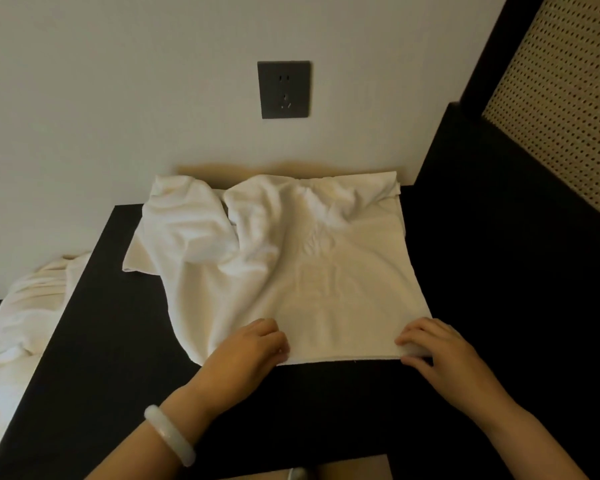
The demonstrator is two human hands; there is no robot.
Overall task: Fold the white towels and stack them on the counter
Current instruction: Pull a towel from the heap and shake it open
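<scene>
While the left hand [253,344] and right hand [440,355] each pinch the near hem of the white towel [326,271] at six o'clock, the cloth lies on the black counter [118,341], flat close in, rumpled toward eleven o'clock. First fold being set up, I'd say: next, pull the bunched far end smooth, then carry this hem up to twelve o'clock; a second towel [32,306] waits at nine o'clock.
</scene>
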